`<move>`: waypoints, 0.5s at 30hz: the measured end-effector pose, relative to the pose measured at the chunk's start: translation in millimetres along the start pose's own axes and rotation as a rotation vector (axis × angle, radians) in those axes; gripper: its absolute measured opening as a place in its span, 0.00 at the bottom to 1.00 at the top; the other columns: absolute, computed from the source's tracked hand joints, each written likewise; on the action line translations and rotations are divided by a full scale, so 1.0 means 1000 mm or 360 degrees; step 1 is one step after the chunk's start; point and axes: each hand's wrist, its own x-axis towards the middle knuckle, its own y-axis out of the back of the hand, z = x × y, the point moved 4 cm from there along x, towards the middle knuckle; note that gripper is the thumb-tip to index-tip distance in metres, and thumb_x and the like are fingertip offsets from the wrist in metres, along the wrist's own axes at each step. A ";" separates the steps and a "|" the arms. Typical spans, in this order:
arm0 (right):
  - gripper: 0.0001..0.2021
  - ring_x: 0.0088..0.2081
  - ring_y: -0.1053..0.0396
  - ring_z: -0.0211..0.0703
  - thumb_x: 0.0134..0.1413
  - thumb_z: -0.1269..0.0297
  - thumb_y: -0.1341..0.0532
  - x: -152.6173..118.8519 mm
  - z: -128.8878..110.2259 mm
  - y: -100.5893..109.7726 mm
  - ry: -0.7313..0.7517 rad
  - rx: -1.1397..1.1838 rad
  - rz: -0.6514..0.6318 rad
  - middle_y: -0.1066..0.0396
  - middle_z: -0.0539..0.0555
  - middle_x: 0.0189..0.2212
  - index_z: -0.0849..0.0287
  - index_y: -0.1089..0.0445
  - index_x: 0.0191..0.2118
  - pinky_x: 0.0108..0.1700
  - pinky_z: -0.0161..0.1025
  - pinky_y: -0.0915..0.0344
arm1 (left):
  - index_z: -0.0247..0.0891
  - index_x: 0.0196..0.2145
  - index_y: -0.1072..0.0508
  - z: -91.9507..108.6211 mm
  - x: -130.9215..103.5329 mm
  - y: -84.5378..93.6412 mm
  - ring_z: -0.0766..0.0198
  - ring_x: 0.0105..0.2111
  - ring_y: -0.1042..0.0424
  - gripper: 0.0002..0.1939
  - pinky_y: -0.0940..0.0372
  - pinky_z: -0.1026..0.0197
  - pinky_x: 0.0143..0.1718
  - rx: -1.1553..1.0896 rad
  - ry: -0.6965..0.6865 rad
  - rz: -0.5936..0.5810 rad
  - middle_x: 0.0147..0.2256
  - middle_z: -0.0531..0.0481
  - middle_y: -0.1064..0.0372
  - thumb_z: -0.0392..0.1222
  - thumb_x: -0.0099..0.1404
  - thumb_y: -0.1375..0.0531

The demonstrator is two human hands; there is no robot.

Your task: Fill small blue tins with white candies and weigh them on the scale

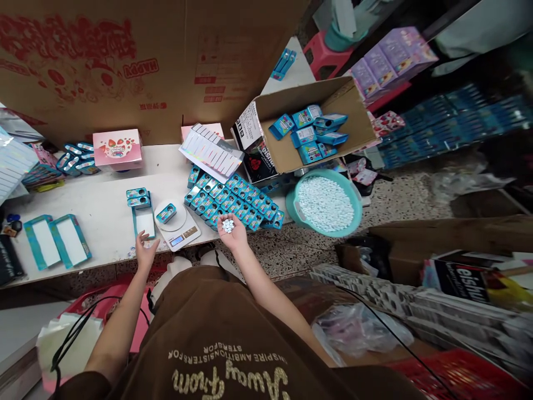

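My left hand (145, 250) is near the front end of a blue open tray (149, 222), fingers apart and nothing in them. Two small blue boxes (138, 197) sit at the tray's far end. Just right of it, a white digital scale (183, 238) carries one small blue box (166, 213) on its round plate. My right hand (234, 236) is cupped palm up with a little heap of white tablets (228, 225) in it. Beside that hand stand rows of small blue boxes (233, 195) with dark round openings.
A teal basin (358, 206) full of white tablets stands right. Behind it, a cardboard box (287, 158) holds blue packs. Sticker sheets (210, 155) overlie the rows. Two blue trays (70, 241) lie left; a pink box (117, 149) stands behind. A large carton (166, 66) walls the back.
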 end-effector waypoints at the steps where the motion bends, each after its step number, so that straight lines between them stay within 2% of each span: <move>1: 0.11 0.26 0.30 0.33 0.59 0.68 0.46 -0.001 0.002 0.000 -0.0008 0.0009 0.0007 0.31 0.47 0.19 0.59 0.36 0.25 0.36 0.34 0.27 | 0.42 0.51 0.39 0.000 -0.001 0.002 0.55 0.48 0.32 0.34 0.41 0.48 0.52 0.0007 0.0007 0.0014 0.44 0.44 0.32 0.47 0.48 0.33; 6: 0.14 0.26 0.29 0.34 0.61 0.67 0.49 -0.007 0.007 -0.002 -0.0038 0.0042 0.0079 0.30 0.48 0.19 0.59 0.35 0.25 0.35 0.34 0.27 | 0.42 0.51 0.38 0.004 0.000 0.007 0.56 0.48 0.32 0.33 0.41 0.48 0.53 -0.0057 0.0008 0.0029 0.44 0.43 0.32 0.46 0.48 0.33; 15: 0.14 0.26 0.29 0.34 0.61 0.68 0.50 -0.011 0.005 0.003 -0.0020 0.0066 0.0027 0.30 0.48 0.19 0.60 0.35 0.25 0.36 0.35 0.27 | 0.41 0.51 0.38 -0.001 0.002 0.004 0.57 0.48 0.32 0.32 0.41 0.50 0.53 -0.0048 0.0014 0.0025 0.44 0.44 0.32 0.46 0.50 0.34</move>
